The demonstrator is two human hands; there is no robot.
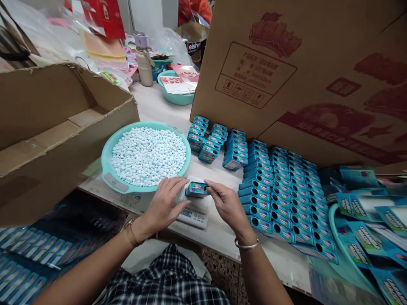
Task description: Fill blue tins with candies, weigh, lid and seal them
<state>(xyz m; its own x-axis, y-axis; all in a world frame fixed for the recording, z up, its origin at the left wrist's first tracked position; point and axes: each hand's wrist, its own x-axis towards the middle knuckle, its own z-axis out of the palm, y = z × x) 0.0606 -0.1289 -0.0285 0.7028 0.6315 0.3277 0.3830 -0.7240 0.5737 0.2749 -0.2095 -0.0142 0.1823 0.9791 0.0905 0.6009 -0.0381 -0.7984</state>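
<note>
Checked shirt [168,279] right at the bottom, both forearms reaching up from it. Left hand [165,203] and right hand [227,205] each pinch an end of a little blue candy box [196,189], fingers curled round it, sitting on a small white scale [194,209]. Teal basin [110,169] of pale tablets at 10 o'clock, touching-close. Rows of blue boxes [280,190] at 3 o'clock.

Basin [110,169] left, box rows [280,190] right; bare table [159,108] beyond.
</note>
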